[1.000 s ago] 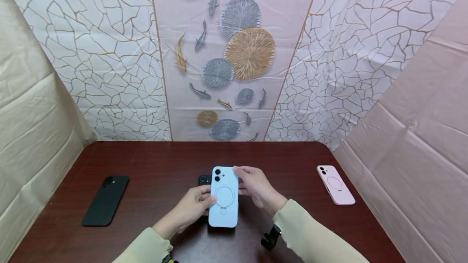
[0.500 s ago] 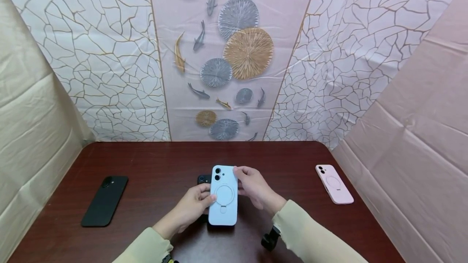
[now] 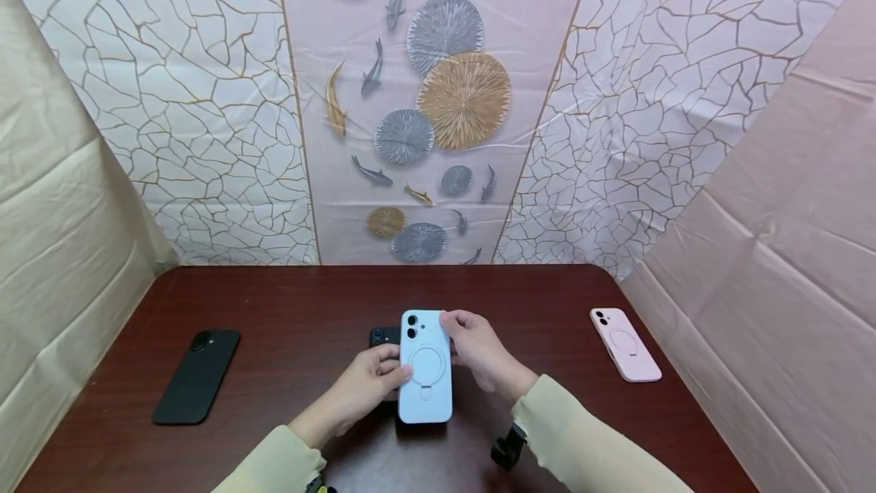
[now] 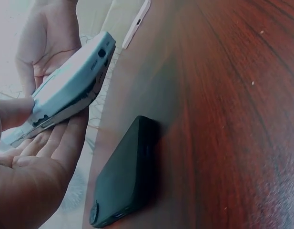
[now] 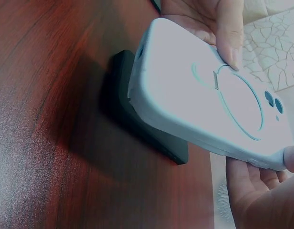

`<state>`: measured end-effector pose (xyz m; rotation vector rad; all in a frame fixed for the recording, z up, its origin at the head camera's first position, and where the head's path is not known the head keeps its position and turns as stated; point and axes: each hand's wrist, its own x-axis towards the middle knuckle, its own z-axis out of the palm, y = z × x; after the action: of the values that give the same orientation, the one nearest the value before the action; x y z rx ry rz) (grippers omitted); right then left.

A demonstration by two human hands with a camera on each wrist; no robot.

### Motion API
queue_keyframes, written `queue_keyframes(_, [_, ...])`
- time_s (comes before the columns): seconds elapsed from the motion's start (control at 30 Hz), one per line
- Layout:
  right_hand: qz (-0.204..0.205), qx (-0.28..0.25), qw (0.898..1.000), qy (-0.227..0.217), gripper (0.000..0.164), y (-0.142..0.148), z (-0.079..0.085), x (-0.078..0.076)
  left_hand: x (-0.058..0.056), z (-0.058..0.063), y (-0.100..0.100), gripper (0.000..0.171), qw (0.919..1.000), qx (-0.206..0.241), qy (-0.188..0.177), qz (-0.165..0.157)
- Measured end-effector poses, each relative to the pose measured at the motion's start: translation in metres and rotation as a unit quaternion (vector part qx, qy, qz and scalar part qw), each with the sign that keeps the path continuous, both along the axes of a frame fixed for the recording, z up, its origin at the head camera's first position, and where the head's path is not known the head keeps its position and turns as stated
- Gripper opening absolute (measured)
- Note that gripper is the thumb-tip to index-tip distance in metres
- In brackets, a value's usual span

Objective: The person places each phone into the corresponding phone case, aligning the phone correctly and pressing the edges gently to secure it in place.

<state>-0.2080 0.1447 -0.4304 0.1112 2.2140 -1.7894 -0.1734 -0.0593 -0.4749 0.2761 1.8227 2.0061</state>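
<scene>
A phone in a light blue case (image 3: 427, 400) is held back side up between both hands, tilted above the table. The case back carries a ring and two camera lenses. My left hand (image 3: 363, 388) grips its left edge, thumb on the back and fingers underneath. My right hand (image 3: 484, 352) pinches its upper right corner, the thumb near the camera end. In the left wrist view, a dark layer shows along the underside of the case (image 4: 73, 78). Below and partly hidden by it, a black phone (image 5: 151, 129) lies on the table.
Another black phone (image 3: 197, 377) lies at the left on the dark red wooden table (image 3: 274, 303). A pink phone case with a ring (image 3: 626, 347) lies at the right. Patterned cloth hangs behind the table's far edge and along both sides.
The light blue phone case has shifted slightly to the right within the hands' hold, showing more of the black phone beneath. Both hands keep their grip.
</scene>
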Motion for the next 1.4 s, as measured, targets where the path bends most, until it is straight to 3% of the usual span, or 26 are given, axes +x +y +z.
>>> queue_keyframes(0.1, [0.002,0.0,1.0,0.007,0.039,0.0,0.0,0.0,-0.002,0.001,-0.001,0.049,0.9997,-0.016,0.013,0.015])
queue_keyframes(0.23, [0.01,0.005,1.0,0.01,0.04,-0.001,0.0,0.001,-0.005,0.005,-0.003,0.045,0.9977,-0.021,0.02,0.062])
queue_keyframes(0.67, [0.029,0.02,0.999,0.02,0.035,-0.011,-0.001,0.007,-0.013,0.014,-0.004,0.05,0.9848,-0.046,0.022,0.166])
queue_keyframes(1.2, [0.036,0.021,0.999,0.024,0.031,-0.013,-0.004,0.006,-0.012,0.012,-0.001,0.031,0.9768,-0.087,0.05,0.189])
queue_keyframes(1.4, [0.035,0.022,0.999,0.025,0.031,-0.012,-0.003,0.004,-0.012,0.013,0.0,0.03,0.9774,-0.079,0.049,0.19])
